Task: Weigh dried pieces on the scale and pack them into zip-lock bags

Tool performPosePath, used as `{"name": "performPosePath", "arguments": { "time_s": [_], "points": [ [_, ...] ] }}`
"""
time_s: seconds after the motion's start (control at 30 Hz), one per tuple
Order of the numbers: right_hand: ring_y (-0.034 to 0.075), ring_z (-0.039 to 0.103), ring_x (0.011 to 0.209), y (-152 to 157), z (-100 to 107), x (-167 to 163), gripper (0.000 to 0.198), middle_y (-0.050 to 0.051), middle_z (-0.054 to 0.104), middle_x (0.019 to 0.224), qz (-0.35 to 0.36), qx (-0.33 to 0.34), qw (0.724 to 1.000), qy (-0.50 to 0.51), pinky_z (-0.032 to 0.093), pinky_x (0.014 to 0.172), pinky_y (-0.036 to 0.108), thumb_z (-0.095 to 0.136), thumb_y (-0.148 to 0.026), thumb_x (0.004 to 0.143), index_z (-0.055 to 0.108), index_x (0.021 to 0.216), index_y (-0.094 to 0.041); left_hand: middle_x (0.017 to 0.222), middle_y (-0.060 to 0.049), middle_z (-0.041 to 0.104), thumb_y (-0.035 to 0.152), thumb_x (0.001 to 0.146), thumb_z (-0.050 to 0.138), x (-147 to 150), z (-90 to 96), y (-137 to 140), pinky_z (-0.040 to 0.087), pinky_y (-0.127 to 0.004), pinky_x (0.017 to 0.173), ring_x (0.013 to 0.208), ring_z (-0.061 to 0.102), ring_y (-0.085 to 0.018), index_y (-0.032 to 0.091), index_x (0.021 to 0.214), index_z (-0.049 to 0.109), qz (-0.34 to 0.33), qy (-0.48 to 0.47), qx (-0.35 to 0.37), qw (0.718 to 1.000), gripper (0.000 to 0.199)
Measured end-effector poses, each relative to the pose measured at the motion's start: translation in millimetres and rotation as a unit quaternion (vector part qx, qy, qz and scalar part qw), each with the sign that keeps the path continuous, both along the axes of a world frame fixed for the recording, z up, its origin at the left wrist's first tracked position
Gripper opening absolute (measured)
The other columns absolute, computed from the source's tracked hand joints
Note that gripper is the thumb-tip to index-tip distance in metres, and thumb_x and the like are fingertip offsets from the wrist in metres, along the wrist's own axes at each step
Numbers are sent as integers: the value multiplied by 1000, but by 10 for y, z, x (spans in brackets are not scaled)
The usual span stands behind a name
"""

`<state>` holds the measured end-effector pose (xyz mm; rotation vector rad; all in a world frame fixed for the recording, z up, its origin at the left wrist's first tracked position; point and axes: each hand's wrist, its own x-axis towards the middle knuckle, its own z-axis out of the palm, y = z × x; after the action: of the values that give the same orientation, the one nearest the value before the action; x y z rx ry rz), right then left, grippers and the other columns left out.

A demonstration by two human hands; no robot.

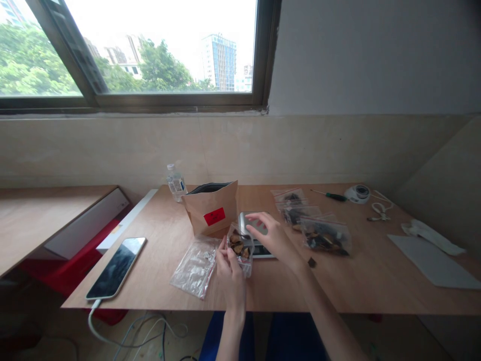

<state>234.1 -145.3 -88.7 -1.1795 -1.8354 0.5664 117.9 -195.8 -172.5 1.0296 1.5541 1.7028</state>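
My left hand holds a small clear zip bag with dark dried pieces inside, just above the table's front half. My right hand reaches over the bag with fingers spread, hovering above a small digital scale with a metal plate. Whether the right fingers touch the bag's top is unclear. A brown paper pouch with a red label stands open right behind the bag. An empty stack of clear zip bags lies flat to the left of my left hand.
Several filled zip bags lie right of the scale, one loose dark piece near them. A phone on a cable lies far left, a water bottle behind. A screwdriver, tape roll and white sheet sit at right.
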Motion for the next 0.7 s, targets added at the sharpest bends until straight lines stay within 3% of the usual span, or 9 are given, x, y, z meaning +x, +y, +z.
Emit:
{"name": "performPosePath", "arguments": {
  "time_s": [0.1, 0.27, 0.33, 0.43, 0.53, 0.7],
  "points": [
    [18, 59, 93, -169, -32, 28, 25, 5, 63, 105, -15, -19, 1000, 6, 46, 84, 32, 47, -35, 88, 60, 104, -22, 133, -11, 48, 41, 90, 37, 0, 43, -12, 40, -37, 91, 117, 48, -24, 21, 98, 50, 4, 5, -9, 1000, 26],
    [23, 52, 114, -466, -479, 8, 62, 9, 50, 131, 30, -150, 986, 65, 45, 93, 39, 59, -45, 80, 37, 135, -26, 139, -10, 42, 40, 90, 36, 19, 71, -48, 38, -34, 92, 120, 46, -23, 20, 86, 47, 22, -12, -3, 1000, 23],
    [23, 49, 119, -563, -607, -61, 70, 9, 46, 135, 39, -179, 977, 105, 42, 98, 40, 61, -44, 78, 31, 139, -26, 140, -10, 40, 39, 90, 37, 38, 70, -70, 37, -33, 94, 122, 44, -22, 20, 81, 46, 24, -28, 11, 999, 23],
    [21, 48, 121, -627, -665, -177, 54, 8, 50, 133, 33, -177, 969, 171, 38, 102, 39, 54, -43, 84, 40, 133, -25, 143, -9, 35, 39, 91, 36, 72, 83, -114, 35, -33, 99, 128, 39, -21, 20, 81, 46, -10, -50, 38, 998, 23],
    [20, 53, 116, -618, -644, -231, 35, 7, 60, 121, 15, -134, 963, 232, 39, 101, 37, 45, -42, 90, 57, 117, -23, 143, -9, 35, 39, 92, 35, 85, 103, -146, 29, -37, 105, 132, 33, -22, 19, 86, 49, -55, -47, 59, 996, 24],
    [22, 62, 99, -593, -676, -107, 36, 7, 70, 99, -35, -90, 955, 279, 47, 93, 37, 41, -45, 91, 68, 94, -21, 140, -10, 38, 42, 88, 44, -47, 67, -74, 31, -37, 105, 129, 37, -21, 21, 109, 46, -8, -55, 64, 996, 29]
  ]
}}
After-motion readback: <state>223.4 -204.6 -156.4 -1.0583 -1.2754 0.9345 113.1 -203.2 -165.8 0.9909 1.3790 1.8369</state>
